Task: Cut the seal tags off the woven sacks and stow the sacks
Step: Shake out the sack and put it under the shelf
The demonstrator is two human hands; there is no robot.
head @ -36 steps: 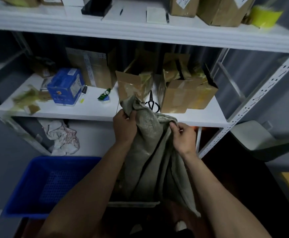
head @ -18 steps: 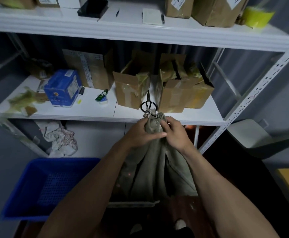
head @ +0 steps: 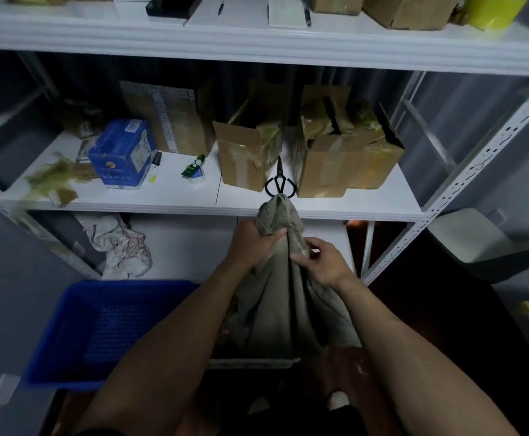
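Observation:
A grey-green woven sack (head: 279,297) hangs in front of me, its top bunched into a neck. My left hand (head: 250,243) grips that neck just below the tip. My right hand (head: 323,262) pinches a fold of the sack slightly lower, on the right side. Black scissors (head: 280,184) lie on the middle shelf (head: 175,196) right behind the sack's tip, handles toward me, between two cardboard boxes. No seal tag is visible on the sack. Crumpled whitish sacks (head: 121,247) lie under the shelf at the left.
A blue plastic crate (head: 77,328) stands on the floor at the lower left. Taped cardboard boxes (head: 247,152), a blue carton (head: 121,152) and small items crowd the shelf. A grey bin (head: 477,243) is at the right. The steel upright (head: 445,196) slants beside my right arm.
My hands have come together and gathered the sack's spread top into a tight neck. The sack's tip has dropped lower, and my right hand has slid below my left.

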